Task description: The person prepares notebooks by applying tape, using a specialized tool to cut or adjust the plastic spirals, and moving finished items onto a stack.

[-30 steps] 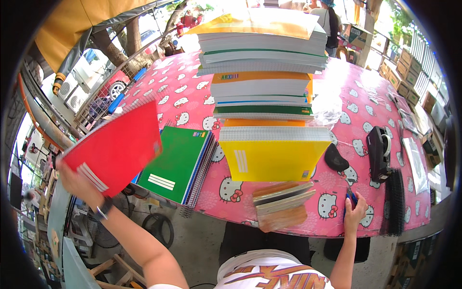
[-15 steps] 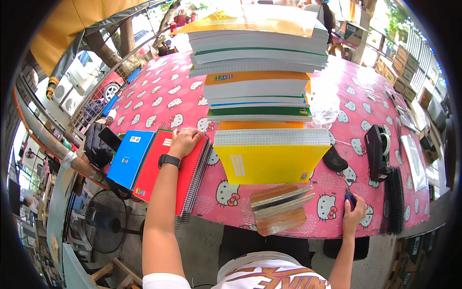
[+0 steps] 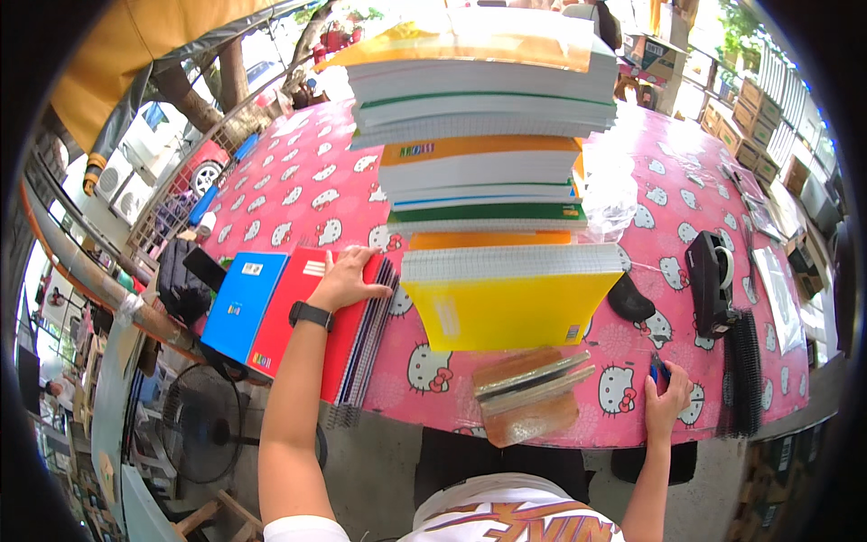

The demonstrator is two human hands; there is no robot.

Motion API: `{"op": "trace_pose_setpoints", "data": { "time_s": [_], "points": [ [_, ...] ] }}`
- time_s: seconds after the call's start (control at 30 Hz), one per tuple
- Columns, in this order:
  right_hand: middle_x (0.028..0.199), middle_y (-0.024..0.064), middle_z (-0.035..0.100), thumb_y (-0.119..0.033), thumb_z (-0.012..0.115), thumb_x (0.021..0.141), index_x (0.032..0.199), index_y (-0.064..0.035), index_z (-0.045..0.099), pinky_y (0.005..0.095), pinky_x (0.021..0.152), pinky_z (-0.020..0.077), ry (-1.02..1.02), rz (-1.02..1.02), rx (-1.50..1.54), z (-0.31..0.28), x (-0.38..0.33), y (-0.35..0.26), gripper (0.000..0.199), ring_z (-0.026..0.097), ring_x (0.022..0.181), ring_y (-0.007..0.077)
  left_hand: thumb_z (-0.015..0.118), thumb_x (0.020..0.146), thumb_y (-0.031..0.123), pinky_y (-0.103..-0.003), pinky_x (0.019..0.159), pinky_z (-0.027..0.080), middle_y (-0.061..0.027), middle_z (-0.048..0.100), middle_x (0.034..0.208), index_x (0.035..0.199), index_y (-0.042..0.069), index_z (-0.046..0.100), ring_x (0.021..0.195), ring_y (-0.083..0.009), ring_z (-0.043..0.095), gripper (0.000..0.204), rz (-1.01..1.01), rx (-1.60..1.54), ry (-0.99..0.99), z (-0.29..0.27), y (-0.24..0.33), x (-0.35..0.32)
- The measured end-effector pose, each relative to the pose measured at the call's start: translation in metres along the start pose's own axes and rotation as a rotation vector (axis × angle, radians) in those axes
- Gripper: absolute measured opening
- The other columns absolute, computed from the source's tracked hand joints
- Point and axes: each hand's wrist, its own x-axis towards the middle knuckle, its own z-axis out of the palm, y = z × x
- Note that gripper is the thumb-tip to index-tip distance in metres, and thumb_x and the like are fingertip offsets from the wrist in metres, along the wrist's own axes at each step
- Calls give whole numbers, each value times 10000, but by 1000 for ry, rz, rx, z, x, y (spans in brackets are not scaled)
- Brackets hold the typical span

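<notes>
Left grip [image 3: 348, 280] presses one red notebook [image 3: 312, 312].

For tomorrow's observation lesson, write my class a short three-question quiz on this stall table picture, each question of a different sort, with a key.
1. True or false: the left hand lies flat on the red spiral notebook.
2. Which thing lies just left of that red notebook? A) blue notebook B) black tape dispenser C) tall stack of notebooks
3. Fill in: the right hand rests at the near edge of the pink ____, its fingers on a small blue object.

Key
1. True
2. A
3. Tablecloth
</notes>
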Motion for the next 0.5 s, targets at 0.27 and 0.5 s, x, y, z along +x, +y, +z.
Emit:
{"op": "trace_pose_setpoints", "data": {
  "time_s": [0.27, 0.5],
  "points": [
    [1164, 86, 535, -200, 683, 721, 1156, -88, 540, 483, 988, 271, -72, 86, 9, 0, -1, -8, 472, 443, 1135, 290, 763, 644, 432, -538, 1093, 203, -141, 525, 1251, 1273, 73, 488, 1234, -309, 439, 775, -13, -40, 175, 2, -14, -5],
    [1215, 125, 521, -128, 635, 723, 1112, -56, 561, 442, 1006, 289, 184, -34, 152, -11, 10, -26, 403, 403, 1167, 318, 646, 766, 80, -382, 845, 444, -98, 612, 991, 1013, 66, 638, 955, -280, 562, 248, 557, -156, 795, -50, 167, -37]
  ]
}}
